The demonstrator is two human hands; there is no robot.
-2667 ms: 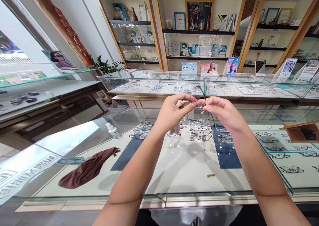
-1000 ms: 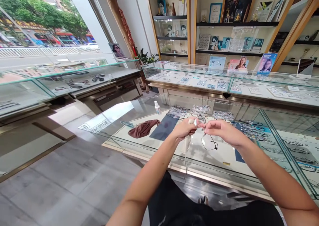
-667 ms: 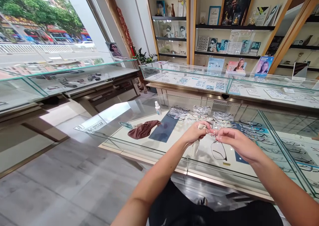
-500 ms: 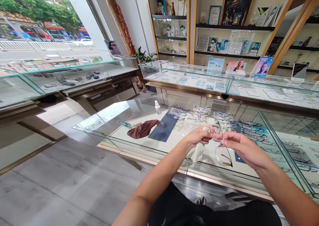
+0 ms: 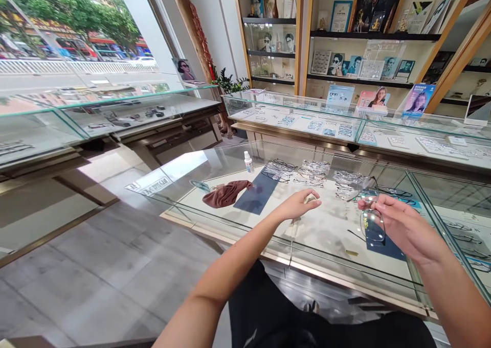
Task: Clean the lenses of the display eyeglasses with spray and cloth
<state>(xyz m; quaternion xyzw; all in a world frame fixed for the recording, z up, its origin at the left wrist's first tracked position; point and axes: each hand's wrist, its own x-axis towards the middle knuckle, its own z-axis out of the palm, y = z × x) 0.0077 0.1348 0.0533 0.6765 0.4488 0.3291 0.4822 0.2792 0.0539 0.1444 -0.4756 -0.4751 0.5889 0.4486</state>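
Observation:
My right hand (image 5: 399, 217) pinches a pair of thin-framed eyeglasses (image 5: 373, 239) at the middle, held up over the glass counter with one lens above the other. Yellow lettering shows on the lower lens. To the left, my left hand (image 5: 297, 205) is closed around a pale cleaning cloth (image 5: 310, 198), mostly hidden by the fingers. A gap separates the two hands. On the counter top, left of my left hand, lie a crumpled brown cloth (image 5: 226, 193) and a small white spray bottle (image 5: 248, 162), which stands upright.
Rows of eyeglasses (image 5: 312, 171) lie inside the glass counter (image 5: 184, 225), beside a dark blue mat (image 5: 255, 197). More glass showcases (image 5: 291, 100) stand behind and to the left. Shelves with framed pictures (image 5: 341, 16) line the back wall.
My hands have moved apart. The right hand has carried the eyeglasses right and turned them, while the left hand has let go of them and drawn left with the cloth.

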